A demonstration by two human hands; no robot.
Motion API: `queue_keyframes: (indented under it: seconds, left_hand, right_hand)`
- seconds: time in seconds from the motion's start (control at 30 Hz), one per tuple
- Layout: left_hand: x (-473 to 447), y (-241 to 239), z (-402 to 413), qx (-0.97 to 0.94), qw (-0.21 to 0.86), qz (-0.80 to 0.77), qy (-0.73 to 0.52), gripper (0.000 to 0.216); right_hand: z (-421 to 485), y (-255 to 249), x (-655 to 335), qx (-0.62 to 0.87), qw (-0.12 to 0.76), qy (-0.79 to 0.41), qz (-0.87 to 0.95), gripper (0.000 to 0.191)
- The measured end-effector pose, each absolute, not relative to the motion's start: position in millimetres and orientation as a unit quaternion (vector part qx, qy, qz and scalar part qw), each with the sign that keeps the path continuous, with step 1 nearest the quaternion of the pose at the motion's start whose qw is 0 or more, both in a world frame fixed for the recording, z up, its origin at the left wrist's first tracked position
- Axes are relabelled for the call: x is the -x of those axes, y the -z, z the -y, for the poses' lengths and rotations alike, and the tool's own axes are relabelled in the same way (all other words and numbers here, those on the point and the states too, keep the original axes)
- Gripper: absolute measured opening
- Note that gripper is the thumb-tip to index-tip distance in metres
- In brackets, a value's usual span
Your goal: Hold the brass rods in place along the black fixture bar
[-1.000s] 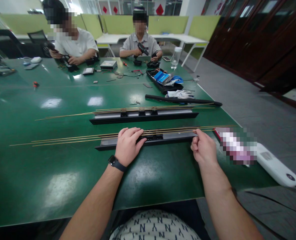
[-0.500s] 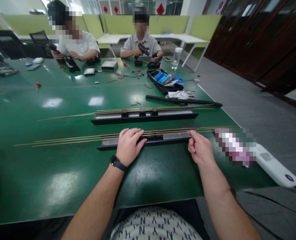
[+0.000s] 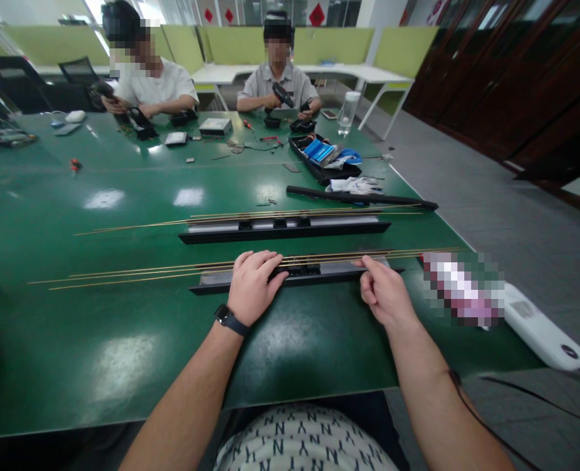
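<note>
A long black-edged rail (image 3: 339, 269) with a grey inner strip lies crosswise before me, black pieces at its middle. Several thin brass-coloured rods (image 3: 133, 269) run along its top and stick out past both ends. My left hand (image 3: 253, 284) is closed over the rail left of the middle, fingers across the rods and thumb on the near side. With thumb and index finger my right hand (image 3: 385, 291) pinches the nearest rod (image 3: 108, 284) close to the rail's right end; its other fingers are curled in. The rod's tip is partly hidden there.
Behind lies a second rail (image 3: 284, 230) with rods on it, then a black bar (image 3: 402, 202), white gloves (image 3: 356, 186) and a black tray (image 3: 326, 175). A white power strip (image 3: 539, 324) lies at the right edge. Two people sit across the table.
My right hand has shifted left along the rail, and the nearest rod has slid left with it, its left end reaching further out. My left hand has stayed in place.
</note>
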State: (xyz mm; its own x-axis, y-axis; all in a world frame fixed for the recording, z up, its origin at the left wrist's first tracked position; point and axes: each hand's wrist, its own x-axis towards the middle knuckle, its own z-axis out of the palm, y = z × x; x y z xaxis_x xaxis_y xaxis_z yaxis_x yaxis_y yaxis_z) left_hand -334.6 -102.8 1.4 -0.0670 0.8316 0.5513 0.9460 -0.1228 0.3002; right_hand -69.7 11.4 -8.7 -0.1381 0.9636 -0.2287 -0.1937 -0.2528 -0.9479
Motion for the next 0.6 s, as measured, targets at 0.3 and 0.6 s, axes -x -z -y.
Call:
queue_keyframes:
  seconds: [0.3,0.6]
  left_hand:
    - [335.0,-0.1,102.3,0.675,0.084,0.659,0.320,0.028]
    - [335.3,-0.1,102.1,0.679,0.087,0.655,0.320,0.029]
  right_hand:
    - [-10.5,8.2,71.4,0.461,0.465,-0.643,0.398,0.037]
    - [-11.1,8.1,72.4,0.458,0.468,-0.647,0.390,0.037]
